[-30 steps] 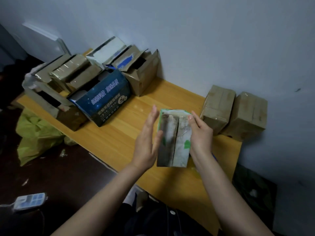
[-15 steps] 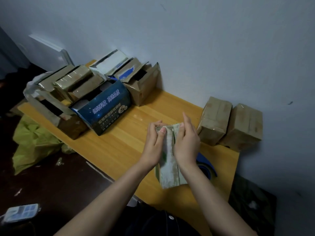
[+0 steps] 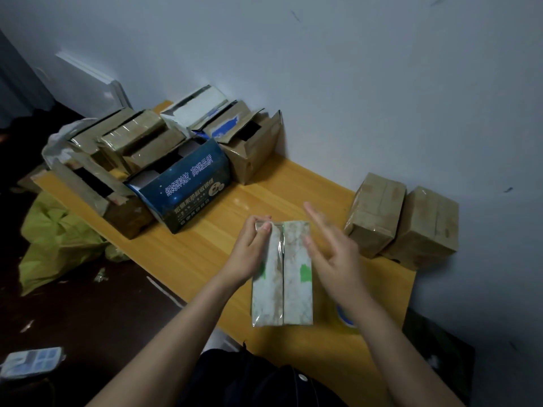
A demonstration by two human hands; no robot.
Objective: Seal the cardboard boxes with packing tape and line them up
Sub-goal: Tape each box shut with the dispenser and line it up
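A small white and green box (image 3: pixel 289 274) lies on the wooden table (image 3: pixel 205 254) in front of me, its two top flaps closed along a middle seam with clear tape over the left flap. My left hand (image 3: pixel 249 249) curls over the box's far left corner, thumb on the tape. My right hand (image 3: pixel 332 248) hovers at the box's right edge with fingers spread and straight, blurred. A blue tape roll (image 3: pixel 345 317) peeks out under my right forearm. Two sealed brown boxes (image 3: pixel 376 212) (image 3: pixel 426 227) stand side by side against the wall at the right.
Several open cardboard boxes crowd the table's far left, among them a dark blue printed box (image 3: pixel 191 189) and a brown box (image 3: pixel 252 145) with raised flaps. A yellow-green bag (image 3: pixel 55 239) lies on the dark floor at the left, with a white power strip (image 3: pixel 32 362) nearer me.
The white and green box has gone from upright between my palms to lying flat on the table. My right hand has lifted off its top and spread open; my left stays on the far corner.
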